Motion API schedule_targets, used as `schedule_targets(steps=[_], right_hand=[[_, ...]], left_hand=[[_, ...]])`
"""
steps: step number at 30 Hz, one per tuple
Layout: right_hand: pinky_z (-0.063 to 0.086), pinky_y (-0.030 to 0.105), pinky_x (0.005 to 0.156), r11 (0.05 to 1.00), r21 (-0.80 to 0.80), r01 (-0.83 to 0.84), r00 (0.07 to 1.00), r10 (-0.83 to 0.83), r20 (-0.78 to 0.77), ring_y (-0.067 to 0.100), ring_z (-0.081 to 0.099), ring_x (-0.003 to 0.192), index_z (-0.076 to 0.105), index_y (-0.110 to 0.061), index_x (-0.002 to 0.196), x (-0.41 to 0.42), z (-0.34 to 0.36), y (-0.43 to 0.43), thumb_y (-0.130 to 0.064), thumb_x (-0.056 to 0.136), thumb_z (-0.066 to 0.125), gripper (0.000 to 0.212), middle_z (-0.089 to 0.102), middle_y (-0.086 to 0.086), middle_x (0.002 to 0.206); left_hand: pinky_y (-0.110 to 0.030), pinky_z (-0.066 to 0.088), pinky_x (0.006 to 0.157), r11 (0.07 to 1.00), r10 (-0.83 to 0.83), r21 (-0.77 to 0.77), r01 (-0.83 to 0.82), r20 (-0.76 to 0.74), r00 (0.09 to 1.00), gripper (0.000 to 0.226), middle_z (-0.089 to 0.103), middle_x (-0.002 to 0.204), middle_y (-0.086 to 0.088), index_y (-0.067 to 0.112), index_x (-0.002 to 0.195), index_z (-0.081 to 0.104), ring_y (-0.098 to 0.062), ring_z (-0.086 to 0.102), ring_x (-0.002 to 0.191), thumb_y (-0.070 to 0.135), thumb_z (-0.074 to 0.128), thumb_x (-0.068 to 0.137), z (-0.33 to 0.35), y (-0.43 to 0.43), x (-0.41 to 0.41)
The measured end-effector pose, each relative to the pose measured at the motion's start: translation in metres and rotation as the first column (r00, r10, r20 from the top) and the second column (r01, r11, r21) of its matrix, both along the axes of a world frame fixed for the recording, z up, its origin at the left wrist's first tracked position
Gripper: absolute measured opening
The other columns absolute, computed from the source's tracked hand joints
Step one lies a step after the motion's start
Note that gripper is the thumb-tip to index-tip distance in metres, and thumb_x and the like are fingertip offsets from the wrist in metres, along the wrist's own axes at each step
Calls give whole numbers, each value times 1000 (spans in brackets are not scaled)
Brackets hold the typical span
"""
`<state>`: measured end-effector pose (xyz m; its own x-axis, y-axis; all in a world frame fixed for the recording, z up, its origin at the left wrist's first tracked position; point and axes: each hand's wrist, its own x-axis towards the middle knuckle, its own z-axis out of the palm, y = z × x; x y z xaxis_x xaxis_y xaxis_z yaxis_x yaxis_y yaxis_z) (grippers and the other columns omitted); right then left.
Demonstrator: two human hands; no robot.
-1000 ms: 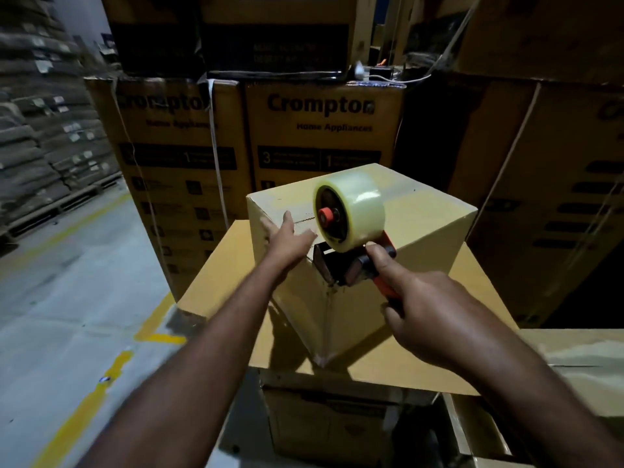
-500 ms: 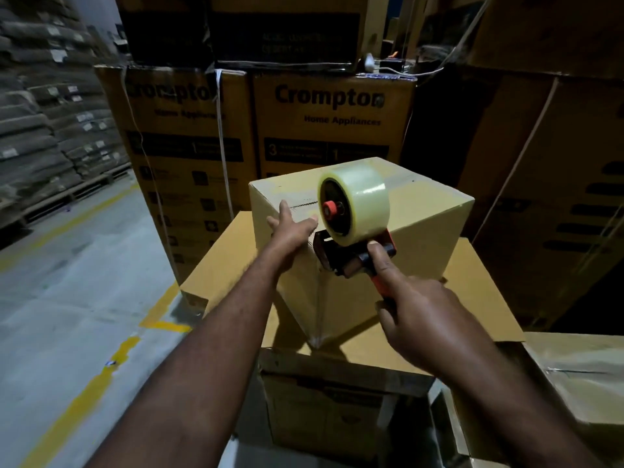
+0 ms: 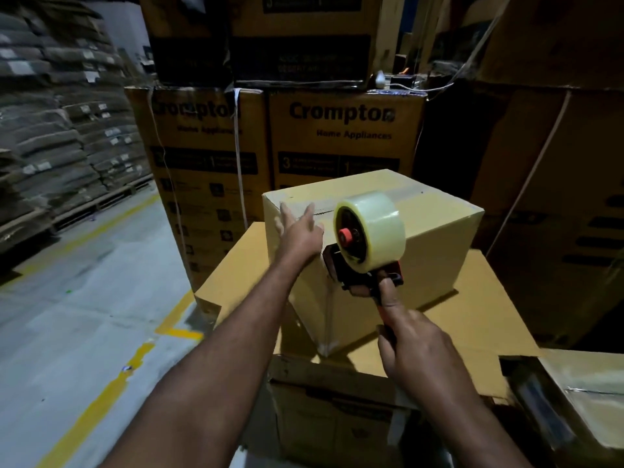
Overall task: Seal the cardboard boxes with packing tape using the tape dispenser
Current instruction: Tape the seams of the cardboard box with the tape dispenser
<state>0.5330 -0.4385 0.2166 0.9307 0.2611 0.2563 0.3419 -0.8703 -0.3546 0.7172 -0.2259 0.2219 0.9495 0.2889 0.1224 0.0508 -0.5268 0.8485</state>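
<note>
A person's left hand (image 3: 299, 231), fingers spread flat, steadies a small cardboard box (image 3: 439, 231) atop a larger carton (image 3: 472, 315) while the right hand (image 3: 422, 352) grips the tape dispenser (image 3: 364, 265) against the box's near corner, apparently mid-strip, with firm pressure needed next across the top seam.

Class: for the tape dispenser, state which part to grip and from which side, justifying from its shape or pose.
Grip the tape dispenser by its orange handle from the near side, as the right hand does. The handle juts back toward the person, while the tape roll sits on top and the front end faces the cardboard box.
</note>
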Motion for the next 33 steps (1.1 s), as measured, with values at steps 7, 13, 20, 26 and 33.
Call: schedule_targets(steps=[7, 13, 20, 26, 33], right_hand=[[43, 23, 77, 999, 36, -17, 999, 16, 31, 14, 54, 96, -31, -49, 141, -4, -7, -7, -35, 101, 53, 94, 55, -1, 123], [49, 28, 79, 996, 81, -27, 999, 23, 47, 15, 55, 98, -28, -52, 140, -6, -16, -13, -34, 101, 54, 93, 56, -1, 123], [48, 28, 77, 994, 109, -8, 998, 2, 55, 15, 56, 98, -29, -56, 136, -16, -34, -18, -37, 100, 55, 93, 56, -3, 123], [53, 31, 77, 992, 127, -20, 996, 8, 91, 13, 57, 93, -36, -65, 133, -23, -45, -23, -34, 98, 57, 103, 57, -3, 117], [39, 18, 77, 990, 139, 8, 999, -13, 38, 4, 46, 92, -37, -61, 131, -28, -51, -31, -37, 100, 54, 99, 54, -6, 124]], left_hand=[[-54, 16, 126, 900, -433, -22, 435, -167, 886, 58, -8, 171, 2, 30, 144, 56, -32, 7, 156, 55, 59, 92, 21, 9, -45], [-54, 4, 127, 864, -467, 55, 500, -283, 838, 55, -9, 170, 7, 32, 152, 45, -29, -11, 156, 49, 52, 100, 36, 7, -52], [-58, -5, 125, 814, -458, 232, 533, -308, 834, 47, -1, 171, 4, 30, 148, 51, -31, -16, 155, 47, 49, 104, 35, 2, -59], [-62, -4, 123, 793, -455, 288, 537, -307, 836, 61, 6, 170, 11, 28, 147, 54, -31, -15, 155, 62, 56, 96, 22, 3, -51], [-64, -2, 122, 790, -407, 373, 486, -273, 872, 64, 7, 171, 8, 37, 150, 48, -31, -15, 155, 56, 65, 92, 11, 3, -45]])
